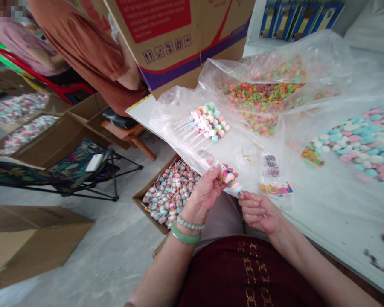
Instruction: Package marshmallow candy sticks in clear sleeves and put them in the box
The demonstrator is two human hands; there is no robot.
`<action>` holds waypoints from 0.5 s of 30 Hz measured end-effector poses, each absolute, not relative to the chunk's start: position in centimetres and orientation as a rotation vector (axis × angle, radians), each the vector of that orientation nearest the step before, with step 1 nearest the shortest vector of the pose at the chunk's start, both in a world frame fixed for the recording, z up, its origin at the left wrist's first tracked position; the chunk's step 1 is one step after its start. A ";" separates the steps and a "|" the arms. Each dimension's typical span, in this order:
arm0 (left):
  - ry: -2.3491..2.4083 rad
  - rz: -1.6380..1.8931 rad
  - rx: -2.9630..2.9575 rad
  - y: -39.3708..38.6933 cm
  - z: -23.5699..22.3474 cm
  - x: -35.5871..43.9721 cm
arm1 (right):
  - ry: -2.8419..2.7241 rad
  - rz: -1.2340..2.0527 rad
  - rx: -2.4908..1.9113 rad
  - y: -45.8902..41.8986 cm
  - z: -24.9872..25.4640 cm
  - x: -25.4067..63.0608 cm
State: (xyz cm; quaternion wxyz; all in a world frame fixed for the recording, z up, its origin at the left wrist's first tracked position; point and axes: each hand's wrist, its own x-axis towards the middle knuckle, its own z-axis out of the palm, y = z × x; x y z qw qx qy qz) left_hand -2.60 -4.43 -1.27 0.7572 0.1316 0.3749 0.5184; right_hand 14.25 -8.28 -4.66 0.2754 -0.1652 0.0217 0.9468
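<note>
My left hand [208,189], with a green bangle and beads at the wrist, is closed around a bagged candy skewer [232,180] of pink, white and blue marshmallow pieces. At the skewer's blue end, my right hand [259,211] is closed in a pinch, seemingly on the edge of the clear bag. Beyond my hands lies a pile of unwrapped candy skewers [209,121] with white sticks pointing left. Gold twist ties [251,157] are scattered on the plastic-covered table [230,151]. Just past my right hand is a stack of printed clear bags [275,177].
A carton of wrapped skewers [171,194] stands on the floor below the table edge. Bagged ring candies [265,94] and loose marshmallows [371,140] cover the far and right table. A large cardboard box [185,47] stands behind; a person [86,51] sits left of it.
</note>
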 end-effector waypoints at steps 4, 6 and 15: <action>0.791 1.134 0.310 -4.4 -1.4 -2.5 | -0.179 2.408 -0.652 -8.7 -4.3 13.6; 0.786 1.159 0.289 -4.4 -1.3 -2.4 | -0.358 2.281 -0.793 -8.9 -4.0 13.2; 0.697 1.175 0.157 -4.2 -0.7 -2.2 | -0.512 2.164 -0.915 -8.8 -3.2 13.1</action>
